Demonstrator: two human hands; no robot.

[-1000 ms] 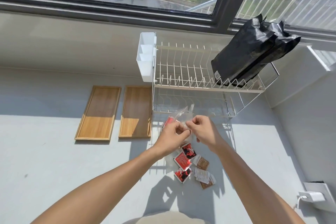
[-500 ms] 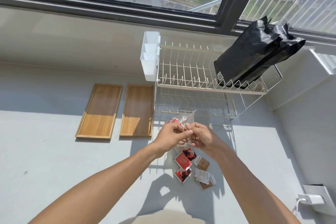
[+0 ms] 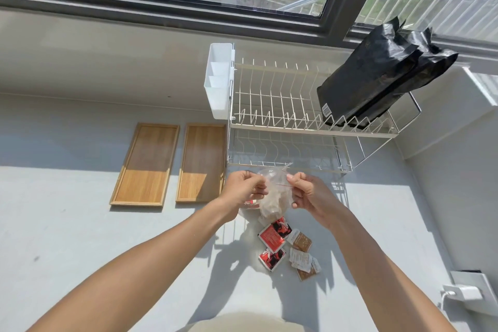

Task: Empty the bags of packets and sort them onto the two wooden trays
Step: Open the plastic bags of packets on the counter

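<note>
Left hand (image 3: 244,189) and right hand (image 3: 310,193) each pinch the top edge of a clear bag (image 3: 273,194), fingers curled, held above the counter (image 3: 67,224); loose packets (image 3: 275,237) lie just below it; both wooden trays (image 3: 145,164) sit bare to the left, beside the dish rack (image 3: 296,116).

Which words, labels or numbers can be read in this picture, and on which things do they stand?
None can be read.
Black bag: white label with barcode, too small.
Red packets: black design, print blurred.
Brown and white packets: print too small.
Clear bag: no print visible.
</note>
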